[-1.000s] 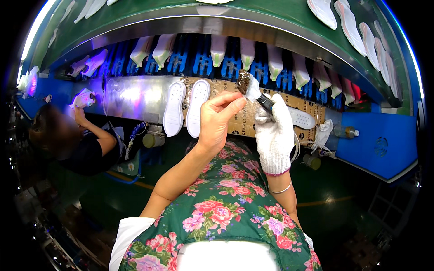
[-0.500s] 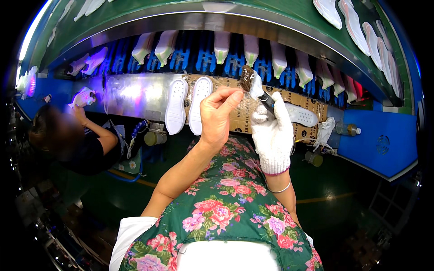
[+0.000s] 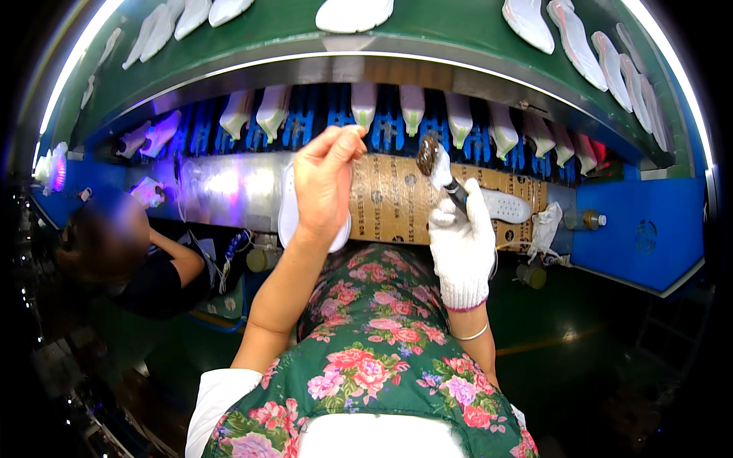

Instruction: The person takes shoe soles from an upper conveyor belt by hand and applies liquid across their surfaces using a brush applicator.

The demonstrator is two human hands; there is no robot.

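Left hand point(image 3: 324, 179), bare: raised at the centre of the frame, thumb and forefinger closed in a pinch; whether anything small sits between them, I cannot tell from here.

Right hand point(image 3: 466, 238), in a white knitted glove, right of centre: fingers closed around the black handle of a brush point(image 3: 443, 174).

Brush, one: above the glove, tilted toward the upper left, dark brown bristles point(image 3: 427, 157) uppermost, white material between bristles and handle; well apart from the left hand.

White soles, two: left of centre, partly hidden behind the left hand and forearm; one shows at the left point(image 3: 288, 215), the other's end at the right point(image 3: 340, 235).

White perforated sole point(image 3: 508, 207), one: right of the glove, lying on printed cardboard point(image 3: 389, 195).

White shoe forms point(image 3: 460, 122), a row: across the upper middle, among blue clamps point(image 3: 388, 131).

Green surface point(image 3: 435, 29): along the top, bearing further pale soles point(image 3: 355, 14).

White cloth point(image 3: 544, 227) and bottle point(image 3: 586, 220): side by side, right of frame.

Co-worker point(image 3: 153, 263): seated at left.

Flowered green garment point(image 3: 382, 336): lower centre, on the wearer.
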